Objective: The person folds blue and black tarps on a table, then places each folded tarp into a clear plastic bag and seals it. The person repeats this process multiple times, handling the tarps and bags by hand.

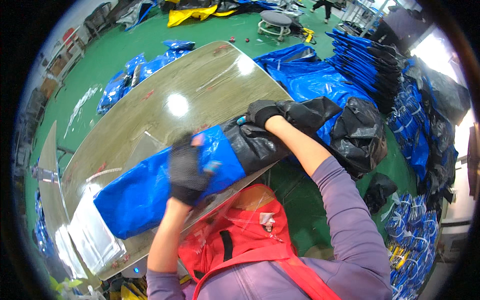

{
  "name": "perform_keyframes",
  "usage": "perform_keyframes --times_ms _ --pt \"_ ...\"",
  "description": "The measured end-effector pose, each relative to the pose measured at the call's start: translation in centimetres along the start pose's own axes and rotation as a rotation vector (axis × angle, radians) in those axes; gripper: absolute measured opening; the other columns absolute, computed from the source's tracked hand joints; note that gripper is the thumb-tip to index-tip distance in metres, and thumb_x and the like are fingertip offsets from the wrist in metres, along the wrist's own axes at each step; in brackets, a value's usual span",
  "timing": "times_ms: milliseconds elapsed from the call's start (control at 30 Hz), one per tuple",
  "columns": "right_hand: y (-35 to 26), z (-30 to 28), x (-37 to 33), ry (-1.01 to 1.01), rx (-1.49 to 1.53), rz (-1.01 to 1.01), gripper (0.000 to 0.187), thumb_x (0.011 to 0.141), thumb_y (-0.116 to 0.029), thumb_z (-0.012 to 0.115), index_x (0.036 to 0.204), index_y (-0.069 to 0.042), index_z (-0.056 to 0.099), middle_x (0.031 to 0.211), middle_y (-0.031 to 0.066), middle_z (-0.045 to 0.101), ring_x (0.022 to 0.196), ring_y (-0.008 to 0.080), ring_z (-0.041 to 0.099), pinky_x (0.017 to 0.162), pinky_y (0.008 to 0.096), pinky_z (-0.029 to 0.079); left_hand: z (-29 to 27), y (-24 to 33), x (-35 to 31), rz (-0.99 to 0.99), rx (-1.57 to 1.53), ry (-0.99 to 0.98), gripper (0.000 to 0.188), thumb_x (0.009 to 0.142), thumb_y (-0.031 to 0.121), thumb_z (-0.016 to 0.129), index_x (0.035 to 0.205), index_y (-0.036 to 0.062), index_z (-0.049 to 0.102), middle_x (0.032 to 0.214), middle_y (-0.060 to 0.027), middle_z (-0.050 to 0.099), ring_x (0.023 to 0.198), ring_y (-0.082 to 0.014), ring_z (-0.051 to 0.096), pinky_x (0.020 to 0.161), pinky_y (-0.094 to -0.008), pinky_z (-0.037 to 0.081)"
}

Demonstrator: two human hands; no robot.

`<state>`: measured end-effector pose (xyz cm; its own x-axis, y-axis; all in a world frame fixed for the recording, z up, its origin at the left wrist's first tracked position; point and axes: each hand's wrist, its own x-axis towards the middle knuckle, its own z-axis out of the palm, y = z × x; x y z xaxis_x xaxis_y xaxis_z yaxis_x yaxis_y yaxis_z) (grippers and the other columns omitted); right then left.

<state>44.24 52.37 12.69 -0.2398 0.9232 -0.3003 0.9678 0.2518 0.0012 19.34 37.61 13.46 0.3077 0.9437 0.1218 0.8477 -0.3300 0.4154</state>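
A long folded blue-and-black plastic sheet [135, 192] lies slantwise along the near edge of the wood-patterned table. My left hand [189, 167], in a black fingerless glove, rests on its blue part. That hand is blurred by motion, but its fingers look apart and nothing shows in them. My right hand [263, 114], gloved the same way, is closed on the far edge of the black part. Teal wrapping shows on a fingertip of each hand. Beyond my right hand, the black end of the sheet bunches and hangs off the table's right side.
Blue sheeting [310, 75] and a tall stack of folded blue-and-black pieces [362, 65] stand to the right. Tied blue bundles [412, 225] sit lower right. More blue packs [142, 70] lie beyond the table [165, 107]. A round stool [275, 20] stands farther back.
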Motion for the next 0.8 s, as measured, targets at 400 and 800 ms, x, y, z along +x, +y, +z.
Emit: perform_keyframes --times_ms 400,800 --pt "11.1 3.9 -5.7 0.513 0.022 0.032 0.042 0.095 -0.044 0.042 0.131 -0.025 0.055 0.124 0.0136 0.059 0.113 0.0331 0.055 0.097 0.0488 0.037 9.1 4.8 6.6 0.376 0.056 0.116 0.091 0.079 0.062 0.055 0.136 -0.0060 0.038 0.145 -0.0289 0.033 0.138 -0.0453 0.024 0.113 -0.0575 0.011" --pt "8.9 3.2 -14.1 1.095 1.949 0.401 0.031 0.084 0.004 0.063 0.115 0.001 0.060 0.109 0.0140 0.065 0.097 0.0249 0.064 0.081 0.0366 0.056 11.3 5.9 9.2 0.292 0.163 0.051 0.095 0.072 0.067 0.060 0.141 0.0052 0.038 0.141 -0.0273 0.035 0.131 -0.0454 0.031 0.109 -0.0616 0.015"
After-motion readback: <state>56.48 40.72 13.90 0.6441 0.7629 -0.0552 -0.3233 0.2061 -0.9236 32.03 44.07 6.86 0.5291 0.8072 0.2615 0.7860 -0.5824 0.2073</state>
